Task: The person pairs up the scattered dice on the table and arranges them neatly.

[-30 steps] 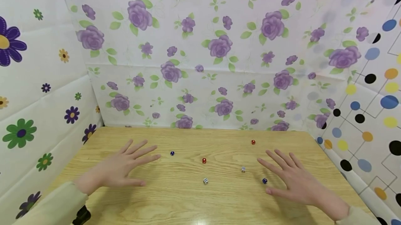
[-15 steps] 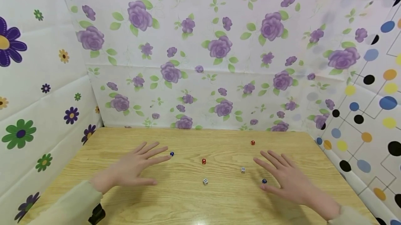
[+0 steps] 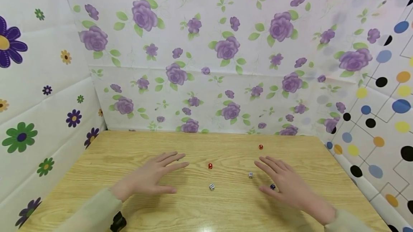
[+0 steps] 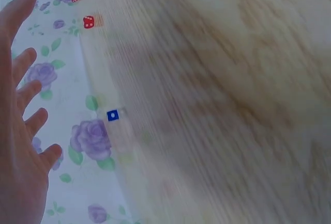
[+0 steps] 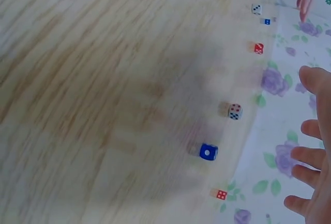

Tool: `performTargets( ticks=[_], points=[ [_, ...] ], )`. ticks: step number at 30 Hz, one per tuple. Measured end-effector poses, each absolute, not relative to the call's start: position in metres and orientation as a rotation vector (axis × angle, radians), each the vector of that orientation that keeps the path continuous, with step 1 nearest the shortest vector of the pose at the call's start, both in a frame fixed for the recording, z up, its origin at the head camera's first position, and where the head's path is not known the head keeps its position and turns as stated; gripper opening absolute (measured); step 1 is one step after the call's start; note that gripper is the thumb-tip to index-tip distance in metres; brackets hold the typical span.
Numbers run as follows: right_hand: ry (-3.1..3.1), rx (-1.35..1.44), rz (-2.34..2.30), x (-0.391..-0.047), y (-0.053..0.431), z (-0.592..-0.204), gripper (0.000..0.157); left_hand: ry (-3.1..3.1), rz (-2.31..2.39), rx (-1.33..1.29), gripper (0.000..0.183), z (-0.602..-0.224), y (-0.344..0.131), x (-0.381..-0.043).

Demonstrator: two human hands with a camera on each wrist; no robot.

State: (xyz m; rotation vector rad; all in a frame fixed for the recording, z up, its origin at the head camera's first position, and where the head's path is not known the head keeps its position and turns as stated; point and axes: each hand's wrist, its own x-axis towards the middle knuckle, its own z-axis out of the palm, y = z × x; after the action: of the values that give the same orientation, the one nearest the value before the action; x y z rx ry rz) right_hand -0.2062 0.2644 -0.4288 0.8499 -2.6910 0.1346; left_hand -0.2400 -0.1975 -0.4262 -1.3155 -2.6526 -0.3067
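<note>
My left hand [image 3: 151,176] hovers above the left half of the table, fingers spread and holding nothing. Its fingers hide most of a blue die in the head view; the left wrist view shows that blue die [image 4: 113,115] plainly. Opposite it, my right hand [image 3: 285,185] is held with fingers extended, beside a second blue die [image 3: 272,186]. Between the hands lie a red die [image 3: 210,166], a white die [image 3: 212,187] and another white die [image 3: 250,175]. Farther back at the right is another red die [image 3: 260,147]. Neither hand grips any die.
The light wooden table [image 3: 206,210] meets a purple-rose cloth [image 3: 200,92] at its back edge. A daisy-print cloth [image 3: 55,117] bounds the left side and a dotted cloth [image 3: 384,128] the right. Something black [image 3: 118,222] shows below the left sleeve.
Both hands have moved inward: the left one to the right, the right one a little to the left. My left fingers now cover most of the left blue die. The dice have stayed put.
</note>
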Motion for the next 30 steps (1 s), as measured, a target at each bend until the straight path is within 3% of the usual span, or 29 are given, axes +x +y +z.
performTargets(
  ticks=[12, 30],
  points=[
    [-2.615, 0.896, 0.205, -0.204, 0.238, -0.439, 0.068, -2.652, -0.4, -1.287, 0.079, -0.435, -0.166, -0.242],
    [-2.63, 0.988, 0.325, -0.201, 0.2, -0.443, 0.065, -2.794, -0.845, -1.159, 0.055, -0.461, -0.119, -0.242]
  ],
)
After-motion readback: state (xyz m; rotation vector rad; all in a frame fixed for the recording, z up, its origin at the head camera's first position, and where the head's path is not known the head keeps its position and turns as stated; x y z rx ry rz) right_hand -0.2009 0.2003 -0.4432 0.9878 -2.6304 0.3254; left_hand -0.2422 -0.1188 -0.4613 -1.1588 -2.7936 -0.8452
